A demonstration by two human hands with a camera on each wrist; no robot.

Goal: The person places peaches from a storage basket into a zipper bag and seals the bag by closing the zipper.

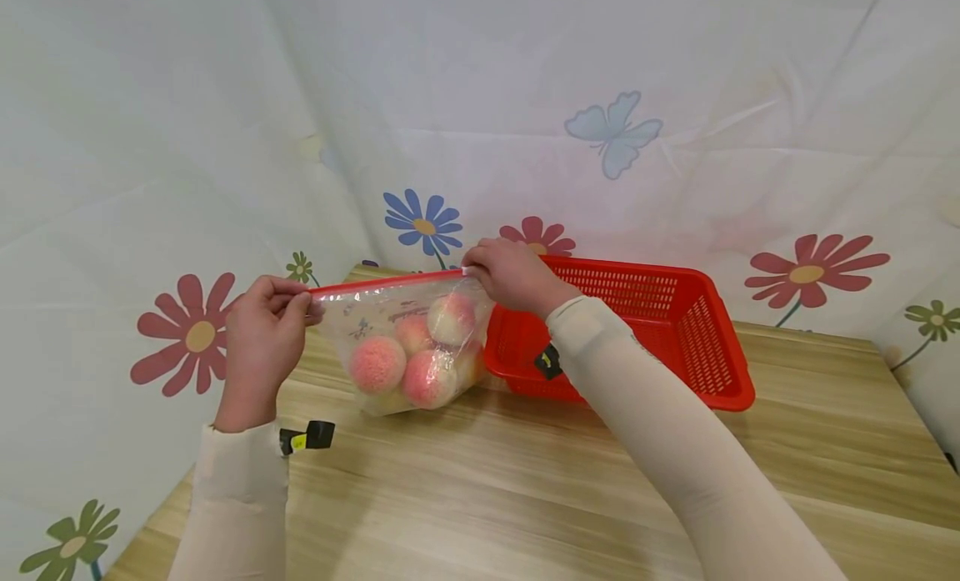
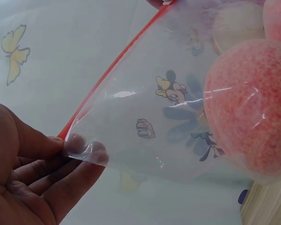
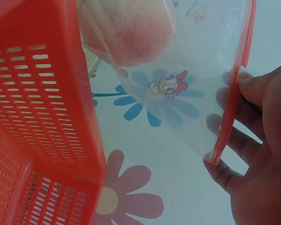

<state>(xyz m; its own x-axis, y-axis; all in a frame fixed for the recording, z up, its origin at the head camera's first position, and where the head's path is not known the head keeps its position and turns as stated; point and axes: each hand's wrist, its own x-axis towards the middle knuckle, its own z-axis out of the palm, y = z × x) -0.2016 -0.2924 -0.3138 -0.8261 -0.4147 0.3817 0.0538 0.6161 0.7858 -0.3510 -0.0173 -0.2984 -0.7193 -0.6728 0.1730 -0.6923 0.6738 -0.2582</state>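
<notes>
Left hand (image 1: pixel 258 335) pinches left end of clear plastic zip bag with red seal strip (image 1: pixel 390 314); right hand (image 1: pixel 510 274) pinches right end. Bag holds pink-white round peaches (image 1: pixel 375 363), bottom resting on wooden table (image 1: pixel 525 481) near far edge. Wrist views alone show cartoon prints on bag. Red perforated plastic basket (image 1: pixel 675 314) just behind right forearm.

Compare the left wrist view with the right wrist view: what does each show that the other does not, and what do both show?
Only the left wrist view shows the left hand pinching one corner of the clear zip bag, a Minnie Mouse print on it, and a yellow butterfly on the backdrop.

Only the right wrist view shows the right hand pinching the bag's other end, the red plastic basket, and a Daisy Duck print.

Both show the bag's red zip strip, a pink peach inside, and the flowered cloth backdrop.
</notes>
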